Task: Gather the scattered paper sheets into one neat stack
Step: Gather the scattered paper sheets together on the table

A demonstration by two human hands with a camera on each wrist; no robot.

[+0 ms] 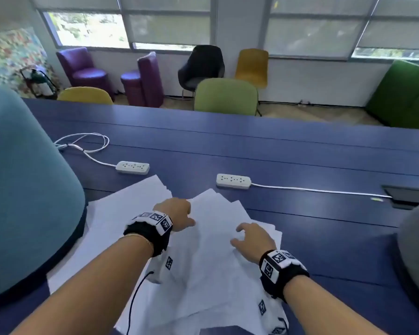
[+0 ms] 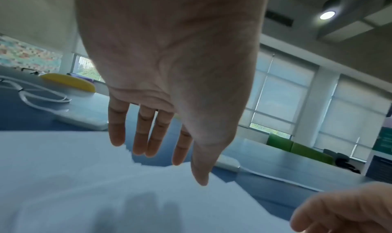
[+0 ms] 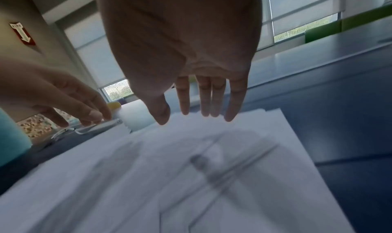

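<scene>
Several white paper sheets [image 1: 211, 262] lie fanned and overlapping on the blue table [image 1: 300, 153], close to its near edge. One loose pile spreads to the left [image 1: 121, 213] and another to the right. My left hand [image 1: 177, 213] hangs over the seam between the two piles, with straight fingers [image 2: 144, 136] pointing down at the paper [image 2: 84, 178] and holding nothing. My right hand [image 1: 252, 238] is spread over the right-hand sheets [image 3: 191, 169], its fingers [image 3: 203, 99] straight and their tips near the far edge. Whether either hand touches the paper is unclear.
Two white power strips [image 1: 132, 167] [image 1: 233, 181] with cables lie just beyond the sheets. A teal chair back [image 1: 22, 189] crowds the left side and a grey one [image 1: 416, 250] the right. A dark cable hatch [image 1: 406, 194] sits at the far right.
</scene>
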